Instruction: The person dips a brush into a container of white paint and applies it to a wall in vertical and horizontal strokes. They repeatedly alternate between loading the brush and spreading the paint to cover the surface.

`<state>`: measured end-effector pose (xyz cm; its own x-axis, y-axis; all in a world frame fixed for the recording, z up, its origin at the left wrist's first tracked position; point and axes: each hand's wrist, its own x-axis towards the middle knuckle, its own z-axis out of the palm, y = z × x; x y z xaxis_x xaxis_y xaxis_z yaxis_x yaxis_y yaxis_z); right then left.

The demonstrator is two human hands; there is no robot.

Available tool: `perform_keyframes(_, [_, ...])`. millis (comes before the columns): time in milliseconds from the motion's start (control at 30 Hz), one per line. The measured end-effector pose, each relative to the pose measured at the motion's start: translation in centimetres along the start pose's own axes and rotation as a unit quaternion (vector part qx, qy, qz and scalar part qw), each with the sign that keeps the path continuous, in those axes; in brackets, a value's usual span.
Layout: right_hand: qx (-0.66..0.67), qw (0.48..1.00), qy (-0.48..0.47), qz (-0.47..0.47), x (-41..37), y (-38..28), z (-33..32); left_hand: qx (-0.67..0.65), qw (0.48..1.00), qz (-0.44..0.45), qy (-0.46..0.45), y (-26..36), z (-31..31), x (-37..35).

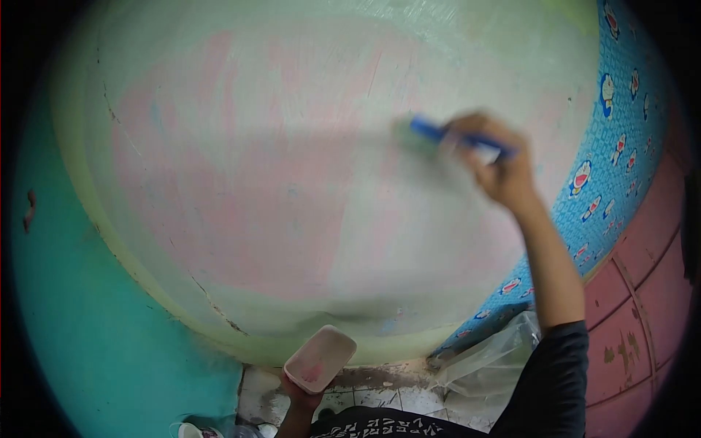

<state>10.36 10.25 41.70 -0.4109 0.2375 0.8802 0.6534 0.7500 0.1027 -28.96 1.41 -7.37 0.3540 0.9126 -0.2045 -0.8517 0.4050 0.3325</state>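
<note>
My right hand (500, 164) is raised to the wall (292, 182) and grips a blue-handled paintbrush (438, 133), whose blurred bristles press on the pale green paint at the upper right. Pink patches show through the wall's middle. Low in the view, my left hand (301, 394) holds a small white rectangular tub (321, 358) with a reddish smear inside, tilted up toward me.
A teal wall (87, 328) stands on the left. A blue cartoon-print sheet (606, 168) hangs at the right, beside a pink panelled door (642, 292). Clear plastic wrap (489, 358) lies at the wall's foot on dirty white floor tiles (380, 398).
</note>
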Motion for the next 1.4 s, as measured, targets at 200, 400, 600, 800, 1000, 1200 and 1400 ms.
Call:
perform_keyframes(200, [-0.230, 0.941, 0.178, -0.172, 6.4, 1.7, -3.3, -0.032, 0.998, 0.032, 0.031, -2.6, 0.8, -1.6])
perform_keyframes(400, [-0.221, 0.947, -0.054, -0.228, -6.2, -1.0, 7.0, -0.029, 0.997, 0.059, 0.051, -5.5, 0.1, -3.1])
perform_keyframes(600, [0.034, 0.958, -0.269, -0.095, -17.2, -4.3, 14.8, -0.022, 0.993, 0.078, 0.091, -7.7, -0.3, -4.7])
perform_keyframes(800, [0.044, 0.999, -0.021, -0.010, -5.3, 0.6, 7.6, 0.003, 0.991, 0.092, 0.101, -7.4, -0.7, -5.0])
perform_keyframes(1000, [-0.100, 0.946, 0.303, -0.063, 8.7, 1.4, -0.2, -0.034, 0.991, 0.116, 0.059, -5.2, -2.1, -2.9])
perform_keyframes(1200, [-0.285, 0.927, 0.065, -0.234, 0.5, 0.0, 8.0, -0.011, 0.993, 0.113, 0.041, -2.4, -0.8, -3.7])
perform_keyframes(1400, [-0.059, 0.952, -0.214, -0.212, -16.3, -8.3, 19.3, -0.059, 0.991, 0.106, 0.063, 0.0, -1.8, -4.6])
